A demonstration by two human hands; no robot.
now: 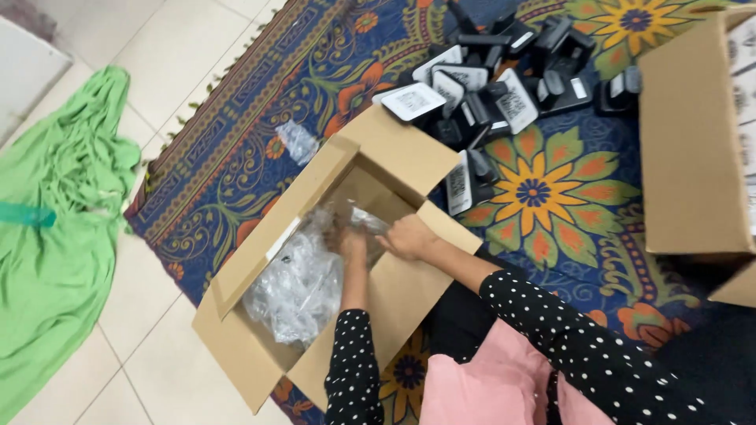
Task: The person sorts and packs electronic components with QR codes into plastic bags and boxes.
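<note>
Much of what you are working on is hard to read. Your left hand (346, 240) sits down inside the box (315, 260), its fingers sunk among the clear plastic bags (295, 283), so you cannot tell whether it is pinching a bag or only pressing on them. What is inside the bags is lost in glare and crinkles. Your right hand (408, 236) is at the box's near wall, fingers curled loosely and close together, touching the cardboard edge and the top of the bags; whether it grips anything cannot be told. Both sleeves are black with white dots.

The box lies on the edge of the patterned rug (551, 189), partly over the tiled floor (150, 71). All four flaps are folded outward, and its long axis runs from lower left to upper right, the mouth facing up at you. The bags fill its lower-left half.

Beyond the box's far corner lies a heap of black devices (504, 71) with white labels. A second box (693, 134) is cut off at the right edge. One loose bag (298, 142) lies on the rug just beside the far flap, and a green cloth (55, 236) sprawls on the floor, well apart.
</note>
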